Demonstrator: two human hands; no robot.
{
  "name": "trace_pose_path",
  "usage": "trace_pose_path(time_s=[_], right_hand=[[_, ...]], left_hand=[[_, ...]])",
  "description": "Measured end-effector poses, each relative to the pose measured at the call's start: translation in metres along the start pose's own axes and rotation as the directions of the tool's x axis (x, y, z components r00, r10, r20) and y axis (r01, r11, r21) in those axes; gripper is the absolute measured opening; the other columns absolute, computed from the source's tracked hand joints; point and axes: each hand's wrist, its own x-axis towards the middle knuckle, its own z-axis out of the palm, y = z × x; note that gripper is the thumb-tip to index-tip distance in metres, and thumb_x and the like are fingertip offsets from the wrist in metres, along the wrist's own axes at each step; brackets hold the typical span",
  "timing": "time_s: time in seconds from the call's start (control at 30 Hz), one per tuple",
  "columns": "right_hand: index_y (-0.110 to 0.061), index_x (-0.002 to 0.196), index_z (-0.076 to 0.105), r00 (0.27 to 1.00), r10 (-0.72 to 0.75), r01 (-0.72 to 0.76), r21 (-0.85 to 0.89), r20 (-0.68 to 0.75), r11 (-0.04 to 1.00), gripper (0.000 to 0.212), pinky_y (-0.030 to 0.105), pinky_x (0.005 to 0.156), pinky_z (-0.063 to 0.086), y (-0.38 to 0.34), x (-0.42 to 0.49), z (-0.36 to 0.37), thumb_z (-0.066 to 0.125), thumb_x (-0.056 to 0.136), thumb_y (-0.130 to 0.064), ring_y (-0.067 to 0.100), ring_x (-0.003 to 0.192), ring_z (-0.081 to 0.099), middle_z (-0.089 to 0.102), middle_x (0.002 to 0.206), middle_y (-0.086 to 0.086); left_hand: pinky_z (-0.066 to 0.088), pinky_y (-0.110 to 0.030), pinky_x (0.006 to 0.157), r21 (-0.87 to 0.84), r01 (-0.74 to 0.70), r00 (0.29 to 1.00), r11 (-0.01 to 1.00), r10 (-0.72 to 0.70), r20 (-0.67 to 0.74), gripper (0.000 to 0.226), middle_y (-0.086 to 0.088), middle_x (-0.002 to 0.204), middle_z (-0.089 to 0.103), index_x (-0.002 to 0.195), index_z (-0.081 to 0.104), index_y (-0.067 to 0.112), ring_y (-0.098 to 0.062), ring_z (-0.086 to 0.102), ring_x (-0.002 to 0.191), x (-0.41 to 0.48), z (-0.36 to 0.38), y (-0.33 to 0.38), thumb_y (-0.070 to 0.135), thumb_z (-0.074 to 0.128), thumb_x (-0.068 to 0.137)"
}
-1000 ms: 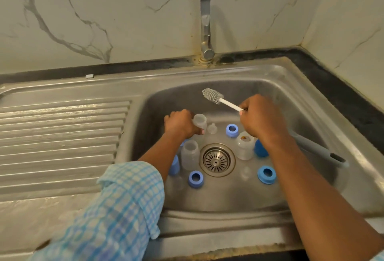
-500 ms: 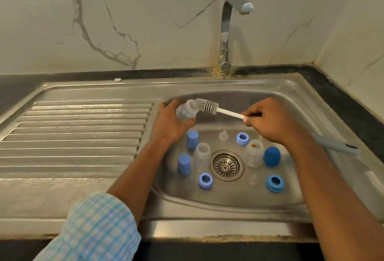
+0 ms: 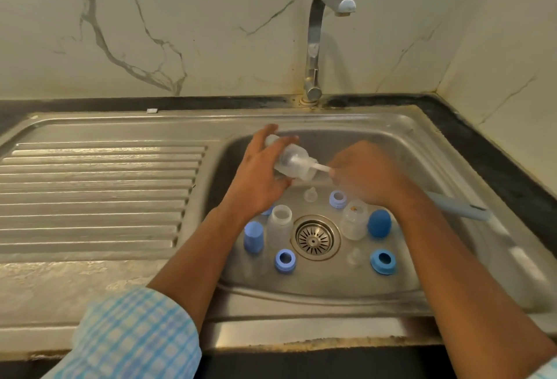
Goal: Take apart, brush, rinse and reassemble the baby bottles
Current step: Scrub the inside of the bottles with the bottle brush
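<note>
Leftmost, a ribbed drainboard [image 3: 99,191] meets the sink basin [image 3: 331,288], and a checked sleeve [image 3: 129,336] shows at 7 o'clock of the view. Over the basin the left hand [image 3: 259,176] wraps thumb and fingers round a clear baby bottle [image 3: 294,163], tilted with its mouth toward 4 o'clock. A bottle brush [image 3: 321,167] has its head inside that bottle. Its white shaft runs into the right hand [image 3: 370,176], which is blurred, with its fingers closed on the shaft. The grey-blue handle [image 3: 461,206] juts out toward 4 o'clock.

Below, around the drain [image 3: 315,238]:
- pale blue cap [image 3: 253,235] at 9 o'clock
- upright open bottle [image 3: 280,223] just beside that cap
- blue ring [image 3: 284,261] at 7
- teat [image 3: 310,194] at 12
- pale ring [image 3: 338,199] at 1
- second bottle [image 3: 355,222] at 2
- dark blue cap [image 3: 379,223] at 3
- bright blue ring [image 3: 383,261] at 4
</note>
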Motion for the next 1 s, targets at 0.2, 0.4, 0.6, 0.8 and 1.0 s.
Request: trace_pose_path(time_s=[0.2, 0.4, 0.6, 0.8, 1.0], right_hand=[[-0.022, 0.100, 0.075, 0.995, 0.002, 0.002, 0.040, -0.095, 0.999, 0.015, 0.042, 0.070, 0.054, -0.007, -0.001, 0.004, 0.063, 0.092, -0.018, 0.019, 0.069, 0.061, 0.067, 0.073, -0.002], [-0.023, 0.103, 0.074, 0.984, -0.089, 0.094, 0.022, -0.157, 0.995, 0.015, 0.033, 0.067, 0.052, -0.025, -0.005, 0.012, 0.068, 0.089, -0.020, 0.011, 0.071, 0.061, 0.070, 0.083, -0.006], [-0.024, 0.097, 0.070, 0.987, -0.117, 0.102, -0.126, -0.112, 0.987, 0.009, 0.030, 0.063, 0.048, -0.035, -0.003, 0.019, 0.069, 0.089, -0.028, 0.008, 0.058, 0.054, 0.061, 0.073, -0.008], [-0.017, 0.091, 0.073, 0.995, -0.093, 0.091, 0.064, 0.025, 0.994, 0.009, 0.028, 0.055, 0.047, -0.034, -0.007, 0.004, 0.066, 0.093, -0.023, 0.007, 0.054, 0.055, 0.066, 0.069, 0.002], [-0.014, 0.071, 0.071, 0.991, -0.073, 0.044, 0.238, 0.112, 0.970, 0.028, 0.023, 0.046, 0.041, -0.026, -0.025, -0.017, 0.061, 0.096, -0.021, 0.011, 0.045, 0.044, 0.062, 0.054, 0.003]], left_hand=[[0.050, -0.035, 0.090, -0.900, 0.373, 0.672, 0.225, -0.735, 0.095, 0.047, -0.004, 0.121, 0.059, 0.133, 0.051, 0.018, -0.022, 0.055, 0.114, -0.003, -0.020, 0.015, 0.004, 0.060, 0.089], [0.060, -0.045, 0.082, -0.943, 0.330, 0.719, -0.035, -0.638, 0.276, 0.058, -0.012, 0.131, 0.060, 0.139, 0.044, 0.025, -0.031, 0.068, 0.108, -0.010, -0.005, 0.022, 0.048, 0.065, 0.090], [0.062, -0.040, 0.072, -0.952, 0.263, 0.740, -0.157, -0.600, 0.304, 0.070, -0.018, 0.133, 0.060, 0.141, 0.045, 0.017, -0.034, 0.070, 0.107, 0.001, -0.008, 0.014, 0.030, 0.074, 0.078], [0.062, -0.046, 0.076, -0.975, 0.173, 0.806, -0.138, -0.550, 0.221, 0.056, -0.019, 0.128, 0.059, 0.148, 0.038, 0.017, -0.033, 0.071, 0.094, 0.007, -0.028, 0.002, 0.012, 0.058, 0.097], [0.062, -0.046, 0.078, -0.979, 0.100, 0.864, -0.180, -0.473, 0.175, 0.054, -0.016, 0.121, 0.062, 0.150, 0.035, 0.020, -0.029, 0.074, 0.089, 0.006, -0.035, 0.000, 0.011, 0.053, 0.100]])
